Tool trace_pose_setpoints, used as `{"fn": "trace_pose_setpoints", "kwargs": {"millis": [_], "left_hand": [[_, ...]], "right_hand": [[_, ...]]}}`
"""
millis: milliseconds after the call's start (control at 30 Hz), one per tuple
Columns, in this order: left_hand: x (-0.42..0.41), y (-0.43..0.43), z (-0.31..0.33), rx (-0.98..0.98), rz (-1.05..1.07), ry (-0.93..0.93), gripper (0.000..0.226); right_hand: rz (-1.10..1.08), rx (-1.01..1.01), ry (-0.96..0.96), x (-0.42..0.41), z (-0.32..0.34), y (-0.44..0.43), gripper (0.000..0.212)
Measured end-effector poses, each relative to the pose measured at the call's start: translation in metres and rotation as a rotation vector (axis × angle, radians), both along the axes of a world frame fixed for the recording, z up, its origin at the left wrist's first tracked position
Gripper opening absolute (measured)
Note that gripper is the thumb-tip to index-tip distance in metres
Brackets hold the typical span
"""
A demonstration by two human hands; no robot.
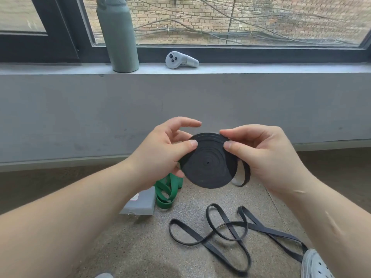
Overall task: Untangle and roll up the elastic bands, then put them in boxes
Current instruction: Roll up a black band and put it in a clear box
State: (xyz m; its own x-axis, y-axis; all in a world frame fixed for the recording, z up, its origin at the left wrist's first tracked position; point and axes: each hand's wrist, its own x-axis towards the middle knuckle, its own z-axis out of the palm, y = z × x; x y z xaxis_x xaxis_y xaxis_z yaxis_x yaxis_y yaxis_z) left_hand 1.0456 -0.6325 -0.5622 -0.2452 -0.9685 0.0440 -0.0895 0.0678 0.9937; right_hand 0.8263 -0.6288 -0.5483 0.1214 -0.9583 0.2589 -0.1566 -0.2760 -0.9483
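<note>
Both hands up at chest height, holding a flat black coiled disc of elastic band [208, 163] between them, face toward the camera.

Left hand [162, 151]: thumb pressed on the disc's upper-left face, lower fingers curled behind its left edge, gripping it. Index and middle fingers lifted free above the rim.

Right hand [267, 155]: thumb and fingertips pinch the upper-right rim of the coil. A short loose black tail [244, 175] of the same band hangs in a loop off the disc's lower-right edge, just beside the right palm.

On the speckled tan floor [144, 237]:
- loose black elastic band [224, 235], uncoiled, crossing over itself in several loops, below the hands, running off toward the lower right
- green flat elastic band [166, 193], bunched in folds, below the left hand
- grey box [140, 203], just left of the green band, touching or overlapping it; can't tell which
- white perforated shoe [315, 265], bottom right corner, by the black band's end

On the grey window ledge [261, 68]: tall grey-green bottle [118, 35] standing upright, grey handheld controller [180, 60] lying to its right, well apart.
</note>
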Motion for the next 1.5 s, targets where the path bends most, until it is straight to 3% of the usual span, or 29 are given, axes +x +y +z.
{"fn": "trace_pose_setpoints", "kwargs": {"millis": [67, 267, 667, 900, 1100, 1300, 1500], "left_hand": [[-0.001, 0.002, -0.001, -0.046, -0.057, -0.032, 0.044], [-0.002, 0.010, 0.000, -0.034, -0.201, -0.025, 0.047], [-0.006, 0.005, 0.002, 0.046, 0.060, 0.269, 0.041], [-0.012, 0.007, 0.001, 0.139, 0.103, 0.466, 0.037], [-0.015, 0.007, 0.001, 0.181, 0.157, 0.609, 0.036], [-0.013, 0.009, 0.001, 0.226, 0.071, 0.591, 0.035], [0.001, -0.003, -0.007, 0.136, 0.057, 0.206, 0.024]], "right_hand": [[0.034, 0.000, -0.005, -0.001, 0.000, 0.000, 0.022], [0.186, 0.064, -0.050, -0.002, -0.002, 0.002, 0.016], [-0.020, -0.001, -0.169, 0.002, -0.003, -0.003, 0.018], [-0.113, -0.075, -0.194, 0.007, 0.003, 0.001, 0.014], [-0.098, -0.032, -0.221, 0.010, 0.000, 0.004, 0.024], [-0.097, -0.043, -0.211, 0.010, -0.001, 0.003, 0.027], [-0.062, -0.097, 0.013, -0.004, 0.001, -0.002, 0.028]]}}
